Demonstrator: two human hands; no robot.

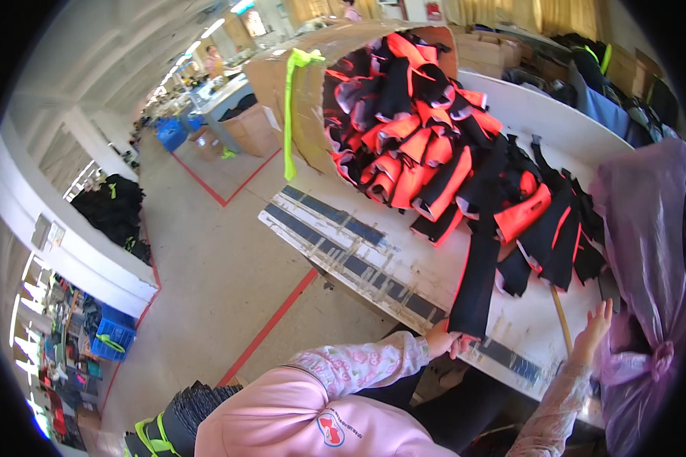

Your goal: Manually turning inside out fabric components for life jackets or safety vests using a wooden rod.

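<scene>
At the table's near edge, my left hand (442,340) is closed on the lower end of a long black fabric strip (474,286). That strip lies flat, and its far end meets a pile of black and orange-red fabric pieces (427,145). Several of these look folded or rolled, and they spill from a tipped cardboard box (301,99). My right hand (596,327) is raised at the right with its fingers apart and nothing in them. Close by stand a thin yellowish stick (562,318) and a knotted purple plastic bag (640,228).
The white table (373,263) has dark tape strips along its left and near edges. A neon-yellow strap (290,114) hangs down the box. Left of the table is floor with red lines (270,327). Bundled black pieces (194,411) lie at the lower left, beside my body.
</scene>
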